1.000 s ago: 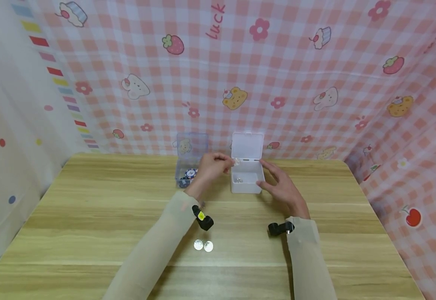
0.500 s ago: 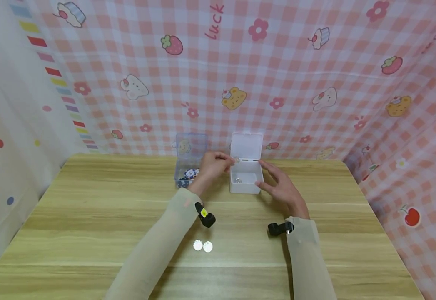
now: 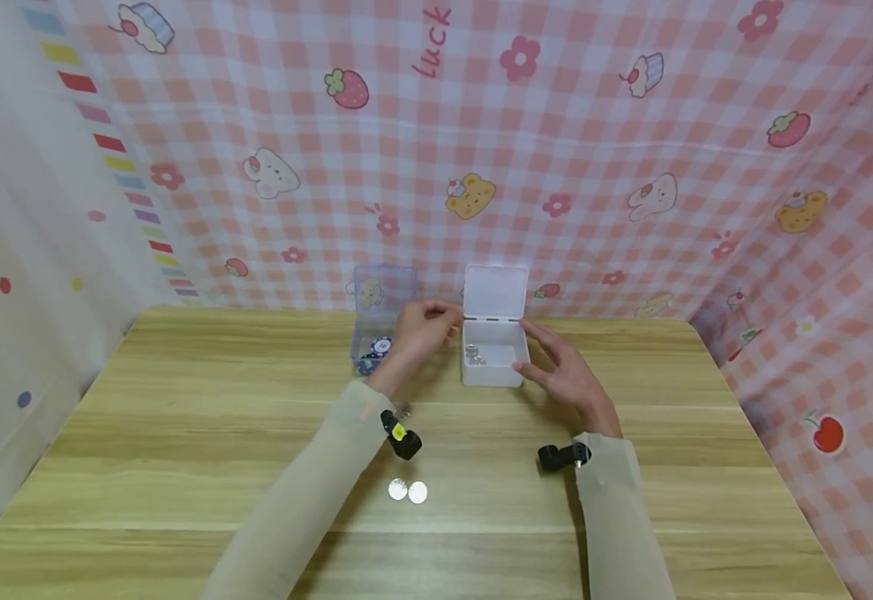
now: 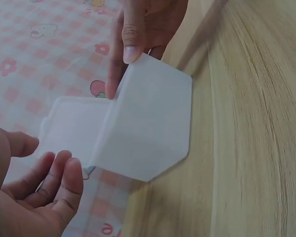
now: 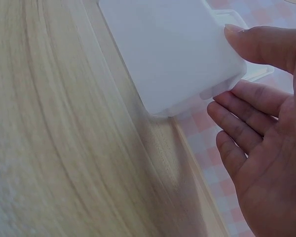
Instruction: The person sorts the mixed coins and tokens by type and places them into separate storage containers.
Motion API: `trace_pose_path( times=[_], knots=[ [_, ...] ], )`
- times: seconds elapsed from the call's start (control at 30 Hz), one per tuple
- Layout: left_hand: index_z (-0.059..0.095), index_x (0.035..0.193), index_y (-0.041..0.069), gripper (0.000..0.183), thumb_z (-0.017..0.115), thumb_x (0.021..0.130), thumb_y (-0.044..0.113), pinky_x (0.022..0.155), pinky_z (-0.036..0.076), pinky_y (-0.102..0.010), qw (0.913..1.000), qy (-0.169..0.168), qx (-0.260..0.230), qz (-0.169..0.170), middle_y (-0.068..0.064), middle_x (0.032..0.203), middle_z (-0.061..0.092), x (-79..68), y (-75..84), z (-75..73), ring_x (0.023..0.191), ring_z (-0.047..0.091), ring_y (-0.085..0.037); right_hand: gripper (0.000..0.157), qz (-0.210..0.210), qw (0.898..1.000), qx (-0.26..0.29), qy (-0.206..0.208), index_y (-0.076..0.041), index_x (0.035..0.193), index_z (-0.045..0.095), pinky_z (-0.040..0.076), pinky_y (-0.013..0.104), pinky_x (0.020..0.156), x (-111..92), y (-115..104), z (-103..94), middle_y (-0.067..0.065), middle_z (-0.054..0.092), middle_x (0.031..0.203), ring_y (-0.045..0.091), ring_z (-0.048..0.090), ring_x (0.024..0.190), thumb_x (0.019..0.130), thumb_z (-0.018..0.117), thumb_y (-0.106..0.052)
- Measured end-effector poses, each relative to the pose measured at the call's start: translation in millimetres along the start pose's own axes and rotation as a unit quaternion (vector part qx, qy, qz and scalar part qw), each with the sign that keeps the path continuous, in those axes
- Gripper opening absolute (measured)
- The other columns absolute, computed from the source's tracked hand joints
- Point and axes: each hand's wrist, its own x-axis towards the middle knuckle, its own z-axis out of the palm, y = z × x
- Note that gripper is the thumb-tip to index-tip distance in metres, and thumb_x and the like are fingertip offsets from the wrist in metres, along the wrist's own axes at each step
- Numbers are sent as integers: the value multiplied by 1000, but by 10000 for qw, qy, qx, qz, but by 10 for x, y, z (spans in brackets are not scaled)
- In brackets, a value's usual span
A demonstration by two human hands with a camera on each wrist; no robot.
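A white plastic box stands at the back of the table with its hinged lid up. Small clear pieces lie inside at its left. My left hand is at the box's left side; in the left wrist view its thumb and fingers stand apart with nothing between them. With thumb and fingers my right hand holds the box's right side, the thumb at the front corner. Beside my left hand is a clear bluish box, lid up, holding poker chips, partly hidden by that hand.
Two shiny round discs lie side by side on the wooden table nearer me. Another small clear piece lies by my left wrist camera. A pink checked cloth hangs right behind the boxes.
My left hand has let go of a small clear piece at the white box's back left corner. More clear pieces now lie in the box. The right hand stays put.
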Motion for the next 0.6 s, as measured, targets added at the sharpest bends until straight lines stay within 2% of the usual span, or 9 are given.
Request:
trace_pose_path(
  times=[0.17,0.3,0.37,0.43,0.53,0.6],
  knots=[
    [67,108,7,26,61,91,25,79,57,-43,9988,-392,224,197,-13,102,67,-83,39,-81,86,65,-24,68,-23,10000,18,-18,-39,143,34,20,54,115,-1,8,-10,-3,24,155,29,21,142,84,68,-43],
    [65,113,7,31,60,92,30,78,57,-45,9940,-694,522,672,-14,105,66,-153,34,-137,90,64,-29,67,-99,9999,2,-43,-36,144,34,20,53,116,7,17,-21,-2,25,154,28,20,143,85,67,-39],
    [64,115,7,34,60,92,32,77,57,-45,9906,-806,650,899,-14,106,66,-179,21,-160,92,64,-29,67,-88,9999,39,-76,-31,145,35,20,53,116,-25,-75,-33,1,25,154,30,20,143,87,67,-33],
    [64,116,8,35,60,92,33,75,58,-41,9866,-873,815,1110,-11,106,67,-205,11,-177,93,63,-30,67,-90,9999,17,-87,-31,145,34,20,53,116,-28,-83,-33,1,25,154,30,20,143,87,67,-33],
    [64,116,12,37,59,91,39,74,57,-34,9802,-910,1153,1331,-3,106,66,-250,3,-202,94,63,-23,68,-46,10000,-3,-61,-32,145,35,21,54,115,-32,-95,-26,1,26,154,30,21,142,86,67,-35],
    [65,115,15,37,58,91,42,75,56,-30,9740,-894,1433,1509,2,106,66,-289,-5,-221,95,63,-18,68,-28,10000,-25,7,-37,143,35,22,52,115,1,-6,-9,-3,26,153,27,21,142,84,68,-41]
  ],
)
